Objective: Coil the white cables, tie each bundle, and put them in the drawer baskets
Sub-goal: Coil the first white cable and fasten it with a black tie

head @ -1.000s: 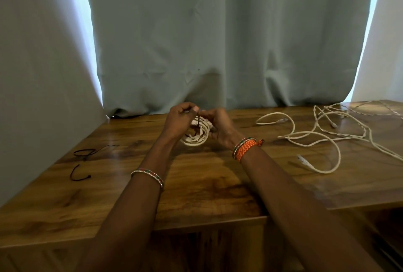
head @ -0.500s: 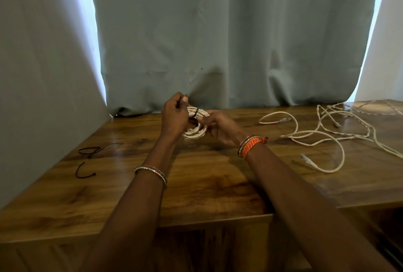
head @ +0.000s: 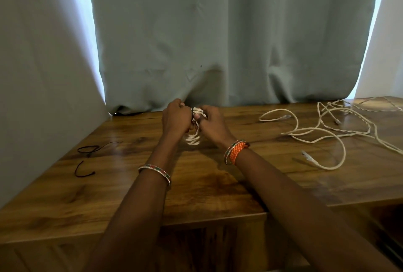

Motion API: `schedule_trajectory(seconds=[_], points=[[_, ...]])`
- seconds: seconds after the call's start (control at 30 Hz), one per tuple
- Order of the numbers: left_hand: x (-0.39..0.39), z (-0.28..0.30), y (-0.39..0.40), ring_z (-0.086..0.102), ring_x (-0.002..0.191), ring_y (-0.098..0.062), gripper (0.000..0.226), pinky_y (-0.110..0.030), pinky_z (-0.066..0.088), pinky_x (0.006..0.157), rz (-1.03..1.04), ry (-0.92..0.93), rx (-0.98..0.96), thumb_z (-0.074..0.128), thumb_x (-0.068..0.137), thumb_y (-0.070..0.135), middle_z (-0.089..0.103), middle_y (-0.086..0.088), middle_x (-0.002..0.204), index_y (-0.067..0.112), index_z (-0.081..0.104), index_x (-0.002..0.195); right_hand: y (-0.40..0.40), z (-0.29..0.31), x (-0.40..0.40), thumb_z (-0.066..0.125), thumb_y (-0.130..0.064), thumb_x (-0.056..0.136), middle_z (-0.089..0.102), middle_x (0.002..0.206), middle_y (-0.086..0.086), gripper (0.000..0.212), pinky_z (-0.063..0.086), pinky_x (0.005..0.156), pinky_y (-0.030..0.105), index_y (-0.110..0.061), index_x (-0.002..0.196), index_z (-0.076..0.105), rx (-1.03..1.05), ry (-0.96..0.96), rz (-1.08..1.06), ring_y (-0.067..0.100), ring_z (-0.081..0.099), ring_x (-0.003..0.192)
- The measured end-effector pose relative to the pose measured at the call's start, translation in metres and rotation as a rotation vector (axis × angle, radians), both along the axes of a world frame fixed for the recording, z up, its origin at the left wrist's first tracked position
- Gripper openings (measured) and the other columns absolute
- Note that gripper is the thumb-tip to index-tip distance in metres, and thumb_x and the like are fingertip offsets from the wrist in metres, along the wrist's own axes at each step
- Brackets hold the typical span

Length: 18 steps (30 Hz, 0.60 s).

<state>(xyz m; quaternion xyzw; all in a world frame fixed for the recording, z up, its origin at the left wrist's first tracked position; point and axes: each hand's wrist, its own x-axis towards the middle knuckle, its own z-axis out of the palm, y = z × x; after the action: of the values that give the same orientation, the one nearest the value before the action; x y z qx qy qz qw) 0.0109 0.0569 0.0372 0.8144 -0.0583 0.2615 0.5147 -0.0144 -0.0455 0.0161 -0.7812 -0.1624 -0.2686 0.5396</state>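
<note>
A small coiled bundle of white cable [head: 193, 138] hangs between both hands above the middle of the wooden table [head: 209, 186]. My left hand [head: 175, 119] grips its left side, fingers closed. My right hand [head: 212, 122] pinches the top of the coil, where white plugs stick out. Whether a tie is around the bundle is hidden by the fingers. A loose tangle of white cables [head: 327, 132] lies spread over the right part of the table.
Two thin black ties [head: 87, 158] lie on the table at the left. A grey curtain [head: 218, 43] hangs right behind the table's far edge. A dark gap opens below the table top at the lower right.
Both hands have closed in tighter on the coil and lifted it upright, so it now hangs down between them instead of lying flatter.
</note>
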Motion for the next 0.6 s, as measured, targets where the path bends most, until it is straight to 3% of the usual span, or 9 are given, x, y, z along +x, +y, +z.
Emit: schedule_trajectory(seconds=[0.1, 0.2, 0.27, 0.33, 0.4, 0.47, 0.53, 0.6], points=[[0.003, 0.000, 0.005, 0.052, 0.057, -0.017, 0.027, -0.031, 0.049, 0.063, -0.073, 0.150, 0.034, 0.039, 0.091, 0.008, 0.055, -0.008, 0.076, 0.014, 0.044, 0.065, 0.002, 0.000, -0.007, 0.052, 0.002, 0.087, 0.062, 0.076, 0.002, 0.014, 0.041, 0.059, 0.014, -0.004, 0.087, 0.065, -0.125, -0.084, -0.005, 0.011, 0.057, 0.069], [0.004, 0.001, 0.009, 0.056, 0.070, -0.032, 0.016, -0.036, 0.045, 0.061, -0.033, 0.110, 0.009, 0.039, 0.087, 0.010, 0.057, -0.018, 0.082, 0.004, 0.051, 0.079, 0.001, 0.004, -0.008, 0.053, -0.005, 0.089, 0.060, 0.072, -0.002, 0.012, 0.038, 0.056, 0.015, -0.004, 0.083, 0.064, -0.194, -0.110, 0.017, 0.002, 0.052, 0.062], [0.005, 0.003, 0.009, 0.055, 0.070, -0.037, 0.017, -0.033, 0.040, 0.054, -0.021, 0.047, -0.026, 0.037, 0.084, 0.010, 0.055, -0.025, 0.081, 0.000, 0.050, 0.079, -0.005, 0.009, -0.007, 0.050, -0.018, 0.096, 0.062, 0.073, 0.004, 0.028, 0.040, 0.062, 0.025, 0.002, 0.085, 0.064, -0.136, -0.046, 0.054, 0.008, 0.053, 0.064], [0.005, 0.005, 0.007, 0.052, 0.062, -0.035, 0.021, -0.031, 0.040, 0.048, -0.073, 0.019, -0.054, 0.035, 0.088, 0.009, 0.050, -0.021, 0.070, 0.003, 0.047, 0.073, -0.012, 0.017, -0.006, 0.043, -0.023, 0.100, 0.064, 0.074, 0.009, 0.039, 0.044, 0.065, 0.027, 0.008, 0.088, 0.064, 0.051, 0.038, 0.109, 0.014, 0.057, 0.068], [0.005, 0.005, 0.003, 0.050, 0.063, -0.031, 0.029, -0.038, 0.041, 0.055, -0.137, -0.031, -0.029, 0.035, 0.093, 0.012, 0.044, -0.010, 0.060, 0.009, 0.044, 0.066, -0.016, 0.025, -0.002, 0.044, -0.011, 0.098, 0.063, 0.066, 0.006, 0.030, 0.045, 0.061, 0.023, 0.008, 0.088, 0.065, 0.178, 0.089, 0.147, 0.009, 0.057, 0.060], [0.001, 0.003, -0.003, 0.046, 0.061, -0.027, 0.031, -0.039, 0.036, 0.058, -0.208, -0.080, 0.041, 0.034, 0.096, 0.013, 0.041, -0.005, 0.057, 0.009, 0.044, 0.066, -0.022, 0.030, 0.003, 0.047, 0.000, 0.094, 0.062, 0.054, -0.006, 0.022, 0.046, 0.057, 0.015, 0.001, 0.079, 0.064, 0.176, 0.090, 0.160, 0.001, 0.056, 0.051], [-0.004, 0.002, -0.007, 0.042, 0.051, -0.024, 0.028, -0.029, 0.037, 0.049, -0.265, -0.093, 0.034, 0.032, 0.098, 0.015, 0.042, -0.005, 0.056, 0.006, 0.047, 0.076, -0.029, 0.033, 0.007, 0.051, 0.003, 0.091, 0.064, 0.052, -0.010, 0.018, 0.047, 0.057, 0.012, -0.001, 0.080, 0.065, 0.166, 0.090, 0.207, -0.003, 0.058, 0.051], [-0.009, 0.003, -0.007, 0.041, 0.046, -0.015, 0.026, -0.019, 0.034, 0.038, -0.316, -0.062, 0.025, 0.030, 0.100, 0.015, 0.042, -0.005, 0.058, 0.006, 0.048, 0.083, -0.040, 0.037, 0.010, 0.057, 0.002, 0.089, 0.069, 0.066, -0.006, 0.010, 0.049, 0.062, 0.012, 0.005, 0.093, 0.066, 0.082, 0.079, 0.247, -0.003, 0.062, 0.060]])
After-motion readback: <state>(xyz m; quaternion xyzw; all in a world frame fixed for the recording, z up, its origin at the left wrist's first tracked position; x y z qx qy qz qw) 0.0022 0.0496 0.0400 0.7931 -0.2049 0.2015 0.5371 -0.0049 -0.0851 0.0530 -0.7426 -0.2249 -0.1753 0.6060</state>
